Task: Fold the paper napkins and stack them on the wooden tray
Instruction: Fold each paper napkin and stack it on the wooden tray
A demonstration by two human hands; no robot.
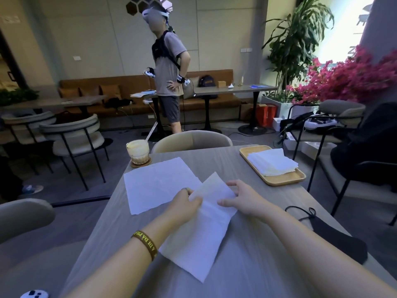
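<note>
A white paper napkin (202,237) lies in front of me on the grey table, its far part lifted and bent up. My left hand (184,204) pinches its left edge near the bend. My right hand (240,197) holds the right edge with thumb and fingers. A second napkin (154,183) lies unfolded and flat to the left, beyond my left hand. At the far right of the table stands the wooden tray (285,179), and a stack of folded napkins (271,162) rests in it.
A glass with a pale drink and straw (137,150) stands on a coaster at the table's far left corner. A black face mask (335,237) lies at the right edge. Chairs surround the table, and a person stands beyond it.
</note>
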